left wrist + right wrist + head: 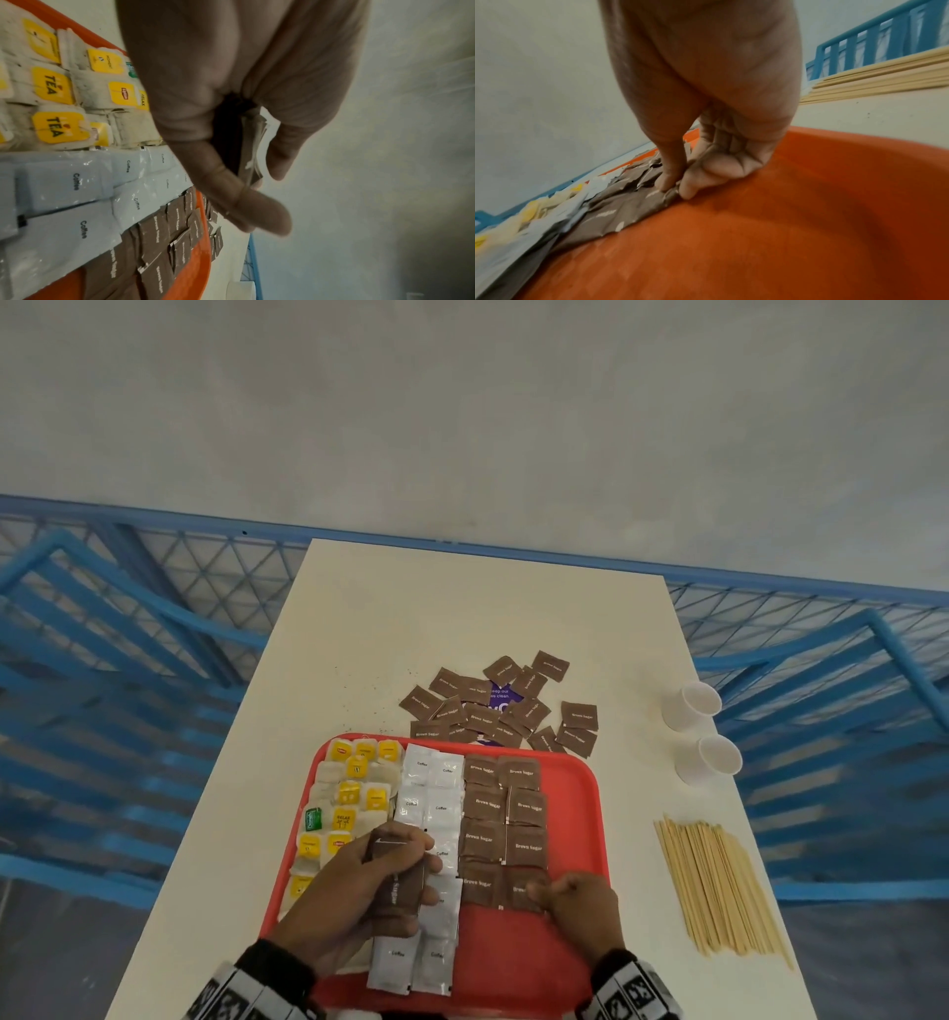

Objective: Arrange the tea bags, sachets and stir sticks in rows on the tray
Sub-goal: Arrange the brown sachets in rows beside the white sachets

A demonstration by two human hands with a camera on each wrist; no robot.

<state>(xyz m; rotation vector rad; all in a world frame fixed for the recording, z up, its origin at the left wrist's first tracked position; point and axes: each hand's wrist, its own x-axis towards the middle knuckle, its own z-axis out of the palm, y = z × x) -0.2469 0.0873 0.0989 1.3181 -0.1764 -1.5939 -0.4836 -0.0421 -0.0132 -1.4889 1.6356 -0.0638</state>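
A red tray (580, 793) holds rows of yellow-tagged tea bags (349, 793), white coffee sachets (434, 793) and brown sugar sachets (506, 814). My left hand (359, 891) hovers over the coffee rows and grips a stack of brown sugar sachets (398, 878), seen edge-on as the stack (253, 146) between thumb and fingers. My right hand (575, 901) pinches the corner of the nearest brown sugar sachet (639, 201) lying on the tray (782, 223). Loose brown sachets (493, 706) lie beyond the tray. Wooden stir sticks (719, 886) lie to the right.
Two white paper cups (690, 706) lie on their sides at the table's right edge. A purple card (500, 698) sits under the loose sachets. Blue metal railings (128, 634) surround the white table (411, 608).
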